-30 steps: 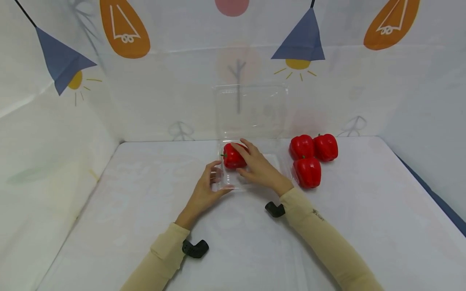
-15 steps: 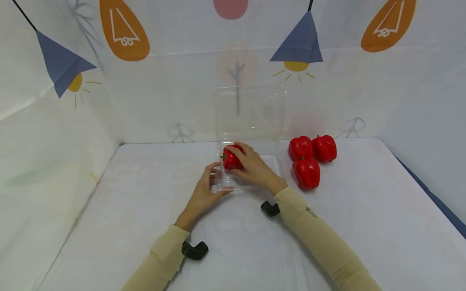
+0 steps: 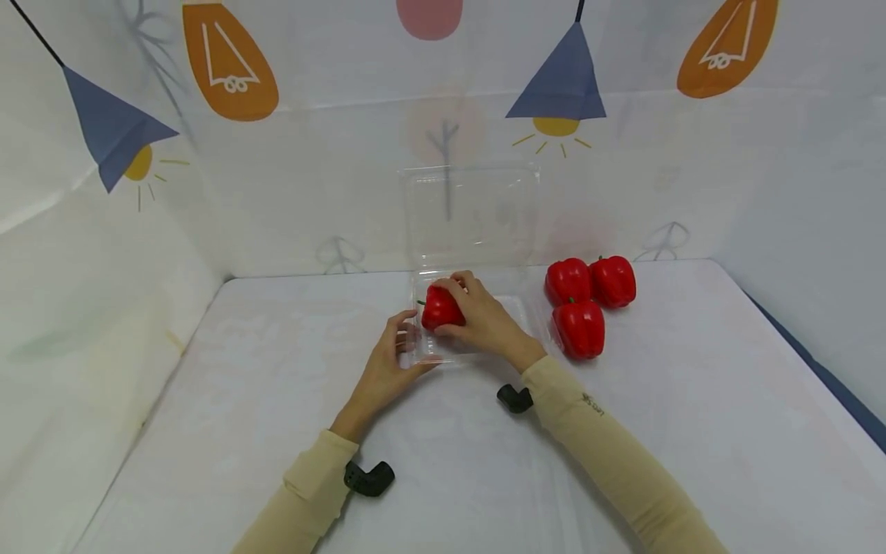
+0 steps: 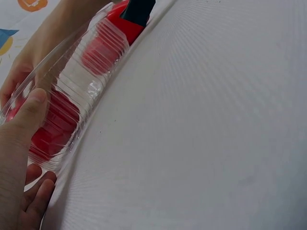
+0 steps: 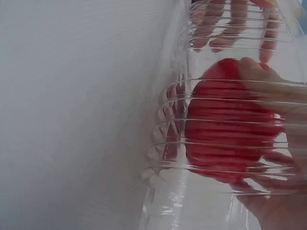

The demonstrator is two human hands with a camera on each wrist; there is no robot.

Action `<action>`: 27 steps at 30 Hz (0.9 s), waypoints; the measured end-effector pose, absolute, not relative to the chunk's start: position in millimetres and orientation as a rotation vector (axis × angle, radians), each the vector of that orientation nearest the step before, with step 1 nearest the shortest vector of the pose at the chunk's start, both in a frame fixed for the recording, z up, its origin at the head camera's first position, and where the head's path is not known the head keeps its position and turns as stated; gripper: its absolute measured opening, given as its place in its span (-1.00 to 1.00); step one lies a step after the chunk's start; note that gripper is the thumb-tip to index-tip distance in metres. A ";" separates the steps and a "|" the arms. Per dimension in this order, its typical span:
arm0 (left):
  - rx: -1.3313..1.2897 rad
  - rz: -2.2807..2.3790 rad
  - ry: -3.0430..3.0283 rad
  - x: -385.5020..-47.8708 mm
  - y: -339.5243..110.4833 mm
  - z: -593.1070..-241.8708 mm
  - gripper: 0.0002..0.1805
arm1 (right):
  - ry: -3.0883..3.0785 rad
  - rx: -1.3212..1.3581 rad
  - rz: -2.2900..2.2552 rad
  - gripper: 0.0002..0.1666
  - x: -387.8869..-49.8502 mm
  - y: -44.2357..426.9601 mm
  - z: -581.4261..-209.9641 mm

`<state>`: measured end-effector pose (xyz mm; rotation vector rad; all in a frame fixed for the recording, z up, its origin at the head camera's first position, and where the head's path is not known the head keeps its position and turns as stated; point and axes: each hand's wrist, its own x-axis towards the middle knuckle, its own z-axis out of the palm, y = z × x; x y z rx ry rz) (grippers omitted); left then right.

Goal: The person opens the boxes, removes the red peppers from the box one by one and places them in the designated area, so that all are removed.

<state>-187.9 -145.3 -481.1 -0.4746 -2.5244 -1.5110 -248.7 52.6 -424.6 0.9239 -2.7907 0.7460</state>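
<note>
In the head view a clear plastic clamshell container (image 3: pixel 515 309) stands at the back of the table with its lid raised against the wall. My left hand (image 3: pixel 388 368) holds its front left corner, thumb along the front side and fingers at the left side. Inside the container's left part, my right hand (image 3: pixel 490 325) grips a red bell pepper (image 3: pixel 438 309), whose green stem points left. The right wrist view shows this bell pepper (image 5: pixel 225 124) through the ribbed plastic wall, with fingers around it. The left thumb (image 4: pixel 31 112) lies over the rim in the left wrist view.
Just right of the container, three more red bell peppers (image 3: pixel 580 329) sit close together on the white-covered table (image 3: pixel 692 400). A patterned white cloth wall (image 3: pixel 332 177) rises directly behind the table. Each sleeve carries a black wrist-worn piece (image 3: pixel 370 478).
My right hand's fingers have closed around the bell pepper in the container. The bell pepper has shifted slightly toward me and tilted. My left hand stays at the container's corner.
</note>
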 end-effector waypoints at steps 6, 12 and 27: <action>-0.464 -1.519 -2.527 -188.3 -145.1 -482.0 -0.05 | -2.753 0.900 0.819 -0.09 -247.2 56.0 -423.2; -0.458 -1.525 -2.517 -188.8 -146.5 -481.1 -0.05 | -2.723 0.876 0.879 -0.08 -244.6 59.5 -420.0; -0.454 -1.520 -2.546 -187.9 -145.3 -481.0 -0.03 | -2.657 0.853 0.921 -0.19 -234.4 70.4 -417.9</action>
